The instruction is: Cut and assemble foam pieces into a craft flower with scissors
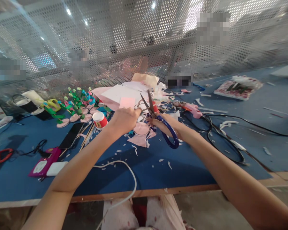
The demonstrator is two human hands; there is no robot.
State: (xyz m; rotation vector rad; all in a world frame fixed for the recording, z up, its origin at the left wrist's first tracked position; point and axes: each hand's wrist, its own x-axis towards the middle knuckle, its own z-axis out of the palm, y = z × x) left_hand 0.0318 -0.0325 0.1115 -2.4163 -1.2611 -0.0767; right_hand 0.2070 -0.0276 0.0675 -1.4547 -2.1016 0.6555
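Observation:
In the middle of the table, my left hand [127, 117] is closed, its fingertips pinched on something small that I cannot make out. A pink paper square [127, 102] shows just beyond its knuckles; whether the hand grips it is unclear. My right hand [164, 124] is shut on scissors [169, 131] with dark blue handles. Their blades stand apart, pointing up and away, close to the left fingertips. Below the hands lie pink paper cutouts [140, 140]. White and pink paper sheets [118, 95] are piled behind them.
Left of my hands stand a red-and-white paper cup [100, 120], green craft flowers [74, 107] on pink discs, a phone [71, 135] and a magenta device [44, 163]. A pink glue gun [193, 110] with a black cord lies right. Perforated metal screen [125, 38] borders the back.

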